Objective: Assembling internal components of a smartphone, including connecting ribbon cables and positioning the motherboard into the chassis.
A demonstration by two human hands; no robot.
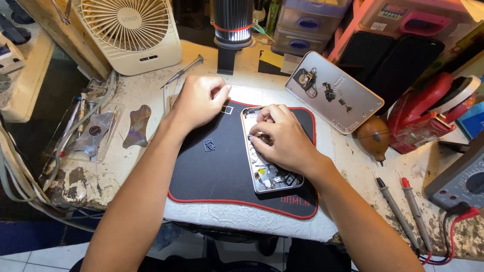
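**Hands at an opened phone on a work mat**

Both hands rest on a black mat (212, 171) with a red edge. Right hand (277, 138) lies curled over the upper half of an opened phone (269, 166), its fingertips (261, 119) pressed together down inside the metal frame; whether they pinch a part cannot be told. The phone lies flat on the mat, lengthwise away from the person, with small inner parts showing below the right wrist. Left hand (199, 100) sits loosely closed just beyond the phone's upper left corner, thumb against forefinger, beside a small rectangular frame piece (227, 109) that it appears to touch. A small dark part (209, 145) lies on the mat between the two forearms. Beyond the left hand lie a screwdriver (182, 71) and a white desk fan (132, 32). Beyond the right hand rests a silver back cover (335, 95). To the right of the right forearm lie two meter probes (403, 211) and a brown rubber blower (374, 135). Left of the left forearm lies a thin metal pry tool (137, 126).
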